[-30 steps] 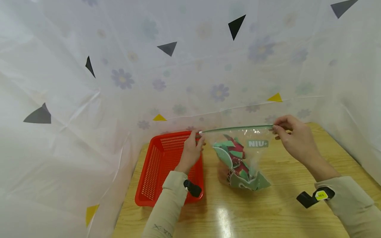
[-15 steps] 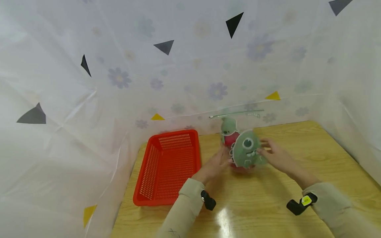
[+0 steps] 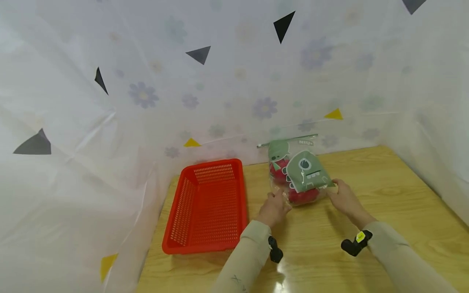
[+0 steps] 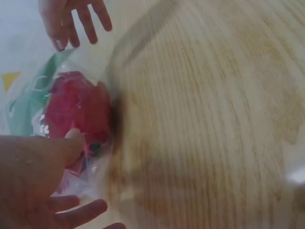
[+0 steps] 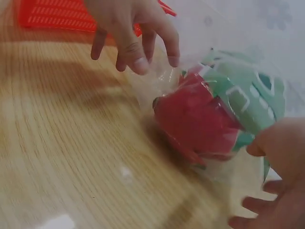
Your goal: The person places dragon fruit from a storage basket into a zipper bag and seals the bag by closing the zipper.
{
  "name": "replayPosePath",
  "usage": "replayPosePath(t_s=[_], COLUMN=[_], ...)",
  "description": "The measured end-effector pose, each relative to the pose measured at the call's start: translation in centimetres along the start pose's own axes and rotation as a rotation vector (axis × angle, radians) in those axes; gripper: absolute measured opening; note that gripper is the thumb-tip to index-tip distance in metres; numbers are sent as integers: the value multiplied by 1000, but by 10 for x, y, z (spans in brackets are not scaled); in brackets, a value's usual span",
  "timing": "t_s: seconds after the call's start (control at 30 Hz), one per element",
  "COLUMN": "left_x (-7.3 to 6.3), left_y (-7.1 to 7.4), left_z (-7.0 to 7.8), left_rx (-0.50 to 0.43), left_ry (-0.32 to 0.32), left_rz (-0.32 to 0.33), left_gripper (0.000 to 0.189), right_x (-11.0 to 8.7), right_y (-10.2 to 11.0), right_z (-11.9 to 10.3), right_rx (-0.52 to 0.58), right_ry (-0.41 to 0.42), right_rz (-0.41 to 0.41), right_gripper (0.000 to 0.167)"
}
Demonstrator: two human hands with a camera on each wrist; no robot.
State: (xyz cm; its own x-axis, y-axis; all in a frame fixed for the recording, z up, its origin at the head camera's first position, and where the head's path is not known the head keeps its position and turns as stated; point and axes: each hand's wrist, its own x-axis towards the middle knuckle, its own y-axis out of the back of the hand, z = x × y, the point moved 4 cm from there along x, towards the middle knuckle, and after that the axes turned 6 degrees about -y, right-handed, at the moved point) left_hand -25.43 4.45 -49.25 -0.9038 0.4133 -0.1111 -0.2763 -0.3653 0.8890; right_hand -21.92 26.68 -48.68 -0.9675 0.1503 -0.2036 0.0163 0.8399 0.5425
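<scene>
A clear zip bag [image 3: 302,175] with a green monster print lies at the back of the table, its green slider strip leaning against the wall sheet. Red fruits with green tips, like dragon fruit, show through the film. My left hand [image 3: 274,208] is at the bag's lower left corner, thumb and fingers spread apart around the film; its thumb [image 4: 74,140] touches the bag in the left wrist view. At the opposite lower corner, my right hand [image 3: 346,201] pinches the green edge between thumb and index finger, the other fingers loose.
To the left of the bag stands a red plastic basket [image 3: 239,203] with perforated sides and nothing in it. A floral sheet [image 3: 227,97] bearing dark and yellow triangles encloses the wooden table [image 3: 370,175].
One second ago both hands held the bag up by its zip ends. The bag came down onto the table, monster print facing up, and the hands moved to its lower corners.
</scene>
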Motion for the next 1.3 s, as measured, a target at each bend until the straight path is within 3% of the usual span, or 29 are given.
replayPosePath(t_s=[0.13, 0.3, 0.4, 0.6, 0.83, 0.97, 1.13, 1.2, 1.3], left_x=[0, 0, 0, -1, -18, -34, -51, -56, -61], left_y=[-3, -7, -8, 2, 47, 54, 47, 46, 49], left_z=[-5, -6, -7, -13, -18, -11, 2, 8, 18], left_rx=[132, 398, 488, 515, 506, 603, 629, 617, 604], left_ry=[21, -32, -40, -92, -253, -316, -358, -321, -216], left_rz=[130, 279, 327, 355, 422, 340, 87, -32, -214], left_gripper=[38, 14, 6, 9, 15, 16, 12, 14, 14], right_x=[1, 6, 9, 7, -13, -27, -36, -38, -40], right_y=[-12, -17, -20, -15, 1, 3, 6, 6, 5], right_z=[7, 12, 11, 5, 6, 9, 10, 8, -1], right_rx=[115, 117, 107, 35, -75, -170, -309, -342, -379], right_ry=[-82, -79, -64, 2, 121, 225, 271, 267, 284], right_rz=[-78, 16, 48, 146, 289, 333, 238, 159, 38], right_gripper=[72, 56, 43, 27, 21, 11, 11, 13, 19])
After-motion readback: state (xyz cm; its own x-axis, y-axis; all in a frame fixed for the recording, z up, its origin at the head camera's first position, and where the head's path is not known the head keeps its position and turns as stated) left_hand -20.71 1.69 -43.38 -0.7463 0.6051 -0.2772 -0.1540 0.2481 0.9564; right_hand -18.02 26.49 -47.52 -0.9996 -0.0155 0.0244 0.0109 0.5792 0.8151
